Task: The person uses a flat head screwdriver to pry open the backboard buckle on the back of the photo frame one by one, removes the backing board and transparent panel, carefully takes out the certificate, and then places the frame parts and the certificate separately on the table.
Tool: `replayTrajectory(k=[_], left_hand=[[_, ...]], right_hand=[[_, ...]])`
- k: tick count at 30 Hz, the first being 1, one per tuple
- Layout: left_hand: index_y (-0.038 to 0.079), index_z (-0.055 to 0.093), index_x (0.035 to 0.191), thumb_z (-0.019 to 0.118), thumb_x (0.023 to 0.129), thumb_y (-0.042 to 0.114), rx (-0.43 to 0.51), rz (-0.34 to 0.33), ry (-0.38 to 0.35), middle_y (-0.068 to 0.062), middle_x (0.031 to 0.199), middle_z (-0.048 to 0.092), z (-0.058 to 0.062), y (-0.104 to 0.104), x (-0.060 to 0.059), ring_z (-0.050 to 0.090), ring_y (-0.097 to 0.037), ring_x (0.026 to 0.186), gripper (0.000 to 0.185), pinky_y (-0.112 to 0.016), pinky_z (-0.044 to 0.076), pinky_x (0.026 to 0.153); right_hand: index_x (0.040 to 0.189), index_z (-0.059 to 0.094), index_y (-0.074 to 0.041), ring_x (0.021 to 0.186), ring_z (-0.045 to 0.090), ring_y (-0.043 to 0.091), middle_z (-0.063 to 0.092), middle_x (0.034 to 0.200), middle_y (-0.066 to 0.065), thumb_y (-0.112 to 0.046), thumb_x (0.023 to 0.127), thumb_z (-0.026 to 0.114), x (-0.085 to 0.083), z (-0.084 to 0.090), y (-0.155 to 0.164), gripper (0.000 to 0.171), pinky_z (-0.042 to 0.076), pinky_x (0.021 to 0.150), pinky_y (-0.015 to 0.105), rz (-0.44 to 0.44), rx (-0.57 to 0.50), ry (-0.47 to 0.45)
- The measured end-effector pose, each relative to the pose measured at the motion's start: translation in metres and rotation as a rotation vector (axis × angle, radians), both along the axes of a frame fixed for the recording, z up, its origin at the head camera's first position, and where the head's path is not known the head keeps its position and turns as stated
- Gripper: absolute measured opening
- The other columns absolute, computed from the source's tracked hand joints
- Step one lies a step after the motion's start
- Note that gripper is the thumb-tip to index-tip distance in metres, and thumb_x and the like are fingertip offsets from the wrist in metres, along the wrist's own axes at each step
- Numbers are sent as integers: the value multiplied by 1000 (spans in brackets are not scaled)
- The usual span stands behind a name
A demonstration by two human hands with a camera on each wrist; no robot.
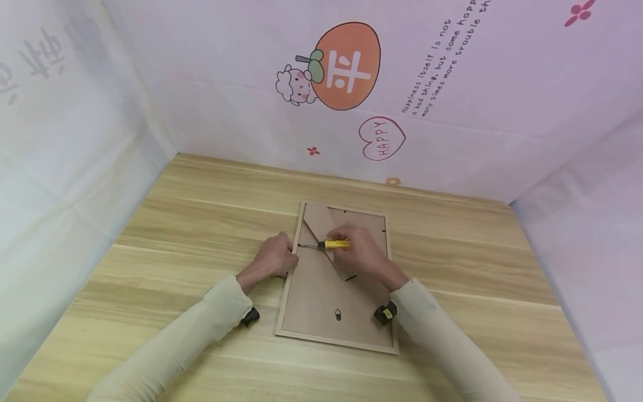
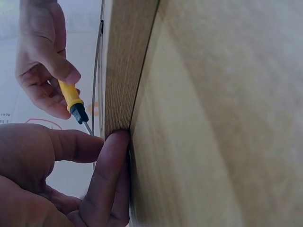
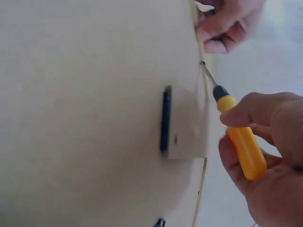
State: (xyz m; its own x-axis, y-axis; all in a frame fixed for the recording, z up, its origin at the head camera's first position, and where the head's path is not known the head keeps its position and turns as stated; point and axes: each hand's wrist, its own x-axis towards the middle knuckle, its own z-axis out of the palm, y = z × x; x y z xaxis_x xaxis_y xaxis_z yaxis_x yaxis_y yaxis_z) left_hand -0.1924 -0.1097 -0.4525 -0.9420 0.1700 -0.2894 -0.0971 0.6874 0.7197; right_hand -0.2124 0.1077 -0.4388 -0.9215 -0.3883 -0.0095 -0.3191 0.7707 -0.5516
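- The left hand [image 1: 273,259] pinches the left rail of the picture frame [image 1: 286,290], which lies face down on the bench [image 1: 166,223]; those fingers sit right beside the blade tip, so I judge a slip could jab them.
- The right hand [image 1: 359,254] is wrapped round the yellow screwdriver [image 1: 329,244]; hard prying might dent the backing board [image 1: 316,296].
- Beyond both grips, printed pink sheeting [image 1: 452,128] walls in the pale wooden bench.

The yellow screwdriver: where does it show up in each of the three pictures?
Head view: the yellow screwdriver lies level at the picture's middle, in the right hand, tip at the frame's left edge.
Left wrist view: upper left, tip pointing down.
Right wrist view: right side, tip pointing up-left.
Shared landmark: the picture frame, steadied by the left hand.
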Motion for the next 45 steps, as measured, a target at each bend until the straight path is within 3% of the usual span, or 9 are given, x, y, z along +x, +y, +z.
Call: replayTrajectory(k=[4,9,13,16,21,25,32,39,45], left_hand=[[16,37,56,53,86,-1,0,-3,-1,5,46,42,-1,0,0,49,-8,37,37,-18,37,36],[13,41,64,55,86,1,-11,-3,7,2,55,47,-3,-1,-1,52,-10,41,28,-18,38,37],[12,43,67,55,84,2,-19,7,11,0,60,50,-5,-1,-2,53,-10,41,24,-18,37,37],[11,43,68,55,84,2,-19,12,8,0,59,51,-6,-2,-3,52,-9,41,22,-19,36,37],[5,52,83,56,84,5,-23,17,12,-5,74,58,-6,-3,-3,56,-12,46,5,-20,40,40],[2,55,92,58,84,6,-28,13,24,-9,80,61,-7,-4,-3,58,-13,48,10,-21,42,42],[1,54,98,60,87,7,-12,10,3,-9,76,61,-6,-3,-3,60,-14,49,14,-22,45,43],[3,52,95,59,87,7,-23,0,-5,-6,63,60,-5,-2,-4,57,-13,45,12,-20,39,40],[1,52,99,60,86,7,-17,7,-14,-6,64,59,-5,-2,-4,55,-12,45,16,-20,40,42]], right_hand=[[111,73,-14,105,64,20,69,115,3,-5,86,71,0,1,5,26,56,90,38,-34,-77,-53],[109,74,-17,105,64,19,70,117,1,-17,86,77,1,-5,7,23,56,87,35,-110,-247,-79],[109,73,-17,100,65,17,72,112,1,-20,85,77,0,-10,5,25,57,84,30,-124,-397,-106],[110,73,-17,98,65,16,72,110,1,-20,85,77,0,-9,2,26,57,82,27,-111,-437,-99],[106,74,-16,86,65,14,73,105,1,-21,86,76,0,3,-8,21,58,74,24,-53,-345,-8],[102,74,-12,79,64,12,73,101,3,-17,86,76,-3,18,-21,18,57,68,23,1,-238,62],[101,73,-13,77,60,13,70,96,1,-20,88,74,-4,41,-45,14,52,66,23,45,-79,72],[101,73,-11,78,63,12,73,93,3,-16,89,73,-5,50,-57,13,53,67,22,89,-48,93],[101,73,-11,77,64,12,73,94,3,-16,89,73,-6,51,-60,13,52,66,21,105,-45,96]])
